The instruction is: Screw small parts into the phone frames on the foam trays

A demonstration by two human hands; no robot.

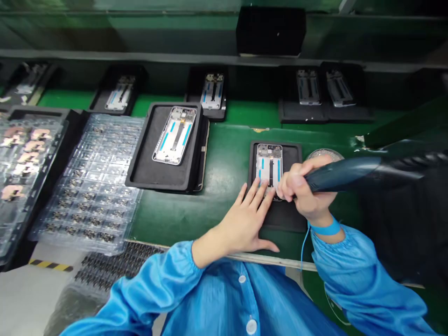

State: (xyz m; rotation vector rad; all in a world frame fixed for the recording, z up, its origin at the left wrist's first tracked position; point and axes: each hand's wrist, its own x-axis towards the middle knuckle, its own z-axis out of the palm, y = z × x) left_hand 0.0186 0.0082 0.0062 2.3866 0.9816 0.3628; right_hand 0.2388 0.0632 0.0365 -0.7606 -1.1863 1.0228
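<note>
In the head view, a phone frame with blue strips and a black flat cable lies in a black foam tray. My left hand is spread flat, its fingertips over the frame's lower left part. My right hand is closed around a dark, pen-like power tool with a ribbed cord running right. The tool's tip is hidden behind my fingers, near the frame's lower right side. A blue wrist strap circles my right wrist.
Another phone frame rests on stacked black trays to the left. Clear plastic trays of small parts stand further left. More framed trays line the green belt behind. A round dish sits behind my right hand.
</note>
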